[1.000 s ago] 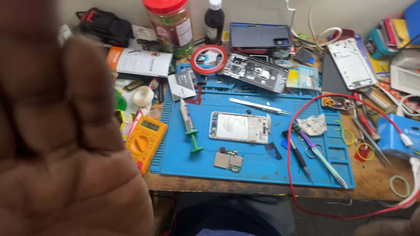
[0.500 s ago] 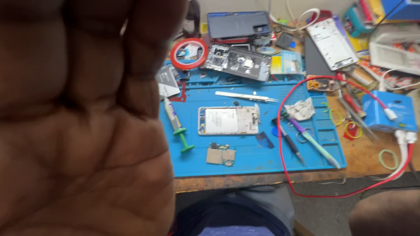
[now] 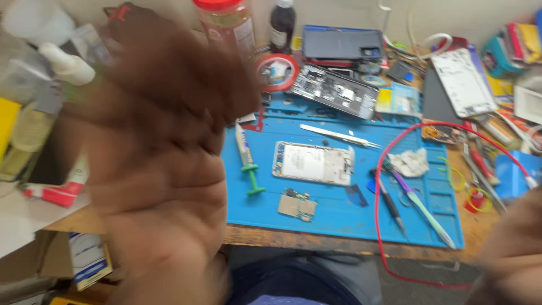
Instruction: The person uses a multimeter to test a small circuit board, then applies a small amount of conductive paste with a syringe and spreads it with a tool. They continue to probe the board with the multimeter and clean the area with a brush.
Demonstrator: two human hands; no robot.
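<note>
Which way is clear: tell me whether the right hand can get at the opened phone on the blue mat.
Probably yes. The right hand sits empty at the lower right edge, and only a red wire and two tools lie between it and the opened phone.

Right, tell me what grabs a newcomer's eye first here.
A big blurred left hand fills the left half, raised close to the camera, palm facing it. Behind it lies a blue work mat with an opened phone at its centre, and a red cable loops over the mat's right side.

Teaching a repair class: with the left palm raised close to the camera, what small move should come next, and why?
Probably lower the left hand toward the blue mat: it is blurred, empty and blocking the view, while the opened phone lies untouched.
</note>
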